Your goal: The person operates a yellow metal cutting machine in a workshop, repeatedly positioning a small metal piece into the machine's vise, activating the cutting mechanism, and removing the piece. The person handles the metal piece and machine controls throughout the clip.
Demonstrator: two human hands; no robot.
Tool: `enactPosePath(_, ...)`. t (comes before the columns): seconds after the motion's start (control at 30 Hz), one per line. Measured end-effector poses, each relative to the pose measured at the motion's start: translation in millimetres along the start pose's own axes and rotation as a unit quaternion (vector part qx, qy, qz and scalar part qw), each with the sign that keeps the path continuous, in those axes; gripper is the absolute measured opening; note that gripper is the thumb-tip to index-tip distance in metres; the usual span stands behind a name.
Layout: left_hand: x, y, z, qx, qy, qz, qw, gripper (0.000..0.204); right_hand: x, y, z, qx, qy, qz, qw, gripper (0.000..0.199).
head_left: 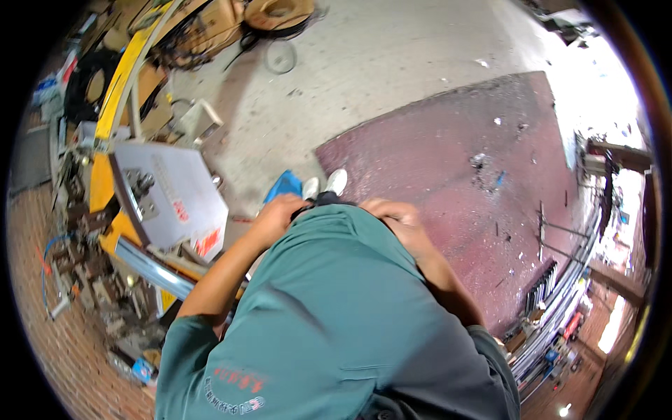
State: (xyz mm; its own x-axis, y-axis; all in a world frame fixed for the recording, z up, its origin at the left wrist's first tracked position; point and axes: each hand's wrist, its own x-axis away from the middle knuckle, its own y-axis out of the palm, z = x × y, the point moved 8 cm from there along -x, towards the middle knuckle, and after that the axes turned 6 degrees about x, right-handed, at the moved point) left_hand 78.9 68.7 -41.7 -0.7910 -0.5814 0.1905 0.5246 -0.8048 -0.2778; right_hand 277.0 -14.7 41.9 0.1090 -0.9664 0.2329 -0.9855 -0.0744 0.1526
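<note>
I look straight down my own body in a green short-sleeved shirt (336, 308). My left hand (278, 211) rests at the shirt's lower hem near my waist, fingers curled against the cloth. At the other side of the hem sits my right hand (392, 213), also curled on the fabric. Whether either hand grips anything besides the shirt is hidden. Below the hem my white shoes (324, 185) stand at the edge of a dark red mat (476, 189). A blue object (283, 185) lies beside my left shoe.
A yellow and grey machine (157, 192) with a metal plate stands at my left, with scrap and cables (84, 280) around it. Grey concrete floor (364, 70) stretches ahead. Metal bars and racks (560, 294) line the right side. Coils lie far ahead (280, 14).
</note>
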Motion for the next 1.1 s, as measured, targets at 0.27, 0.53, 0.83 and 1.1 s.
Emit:
enactPosePath(0.27, 12, 25, -9, 0.26, -0.091, -0.045, 0.96, 0.044, 123, -71, 154, 0.045, 0.285, 0.117, 0.95, 0.047)
enactPosePath(0.53, 10, 33, -50, 0.31, -0.125, -0.05, 0.941, 0.053, 242, -73, 243, 0.028, 0.468, 0.043, 0.882, 0.047)
enactPosePath(0.83, 8, 37, -47, 0.281, -0.135, -0.091, 0.946, 0.053, 274, -25, 166, 0.048, 0.391, 0.011, 0.919, 0.047)
enactPosePath(1.1, -3, 34, -38, 0.257, -0.132, -0.096, 0.952, 0.054, 289, -25, 203, 0.03, 0.431, 0.056, 0.9, 0.045)
